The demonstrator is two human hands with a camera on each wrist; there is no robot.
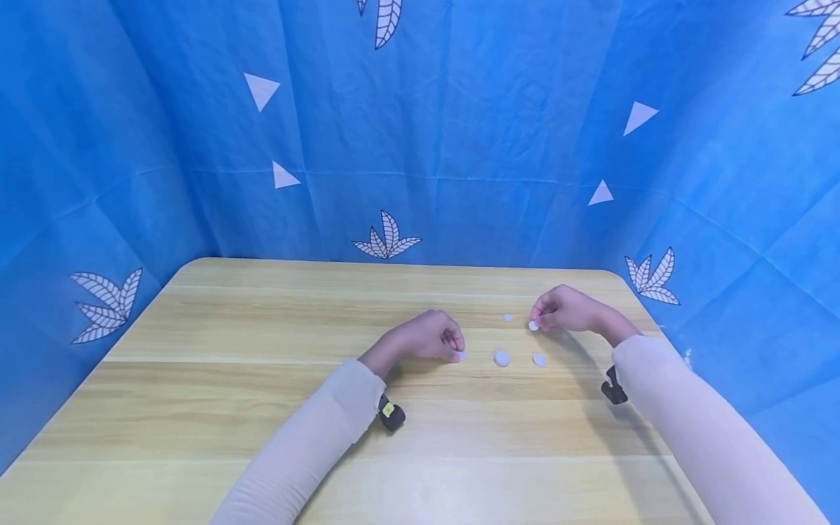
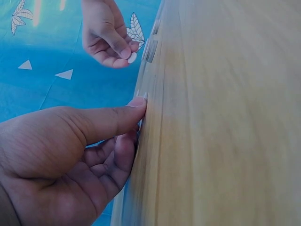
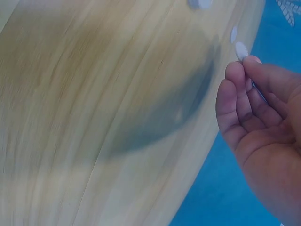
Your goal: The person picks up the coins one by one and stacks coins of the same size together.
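Between thumb and fingertip, my right hand [image 1: 569,309] pinches a small white disc [image 1: 534,325], lifted a little off the wood as the left wrist view shows. The same disc [image 3: 241,50] stands tilted at the fingertips in the right wrist view. My left hand [image 1: 429,337] is down at the table, its thumb and curled fingers gripping the edge of another white disc [image 1: 462,356], mostly hidden by the fingertips. Between the hands lie a thicker white disc [image 1: 502,358], a white disc [image 1: 539,359] and, farther back, a smaller one [image 1: 508,317].
The wood-grain table [image 1: 262,350] spreads wide to the left and front. A blue patterned curtain [image 1: 446,131] hangs behind it and along both sides. Dark straps with camera mounts [image 1: 392,415] sit at the wrists over pale sleeves.
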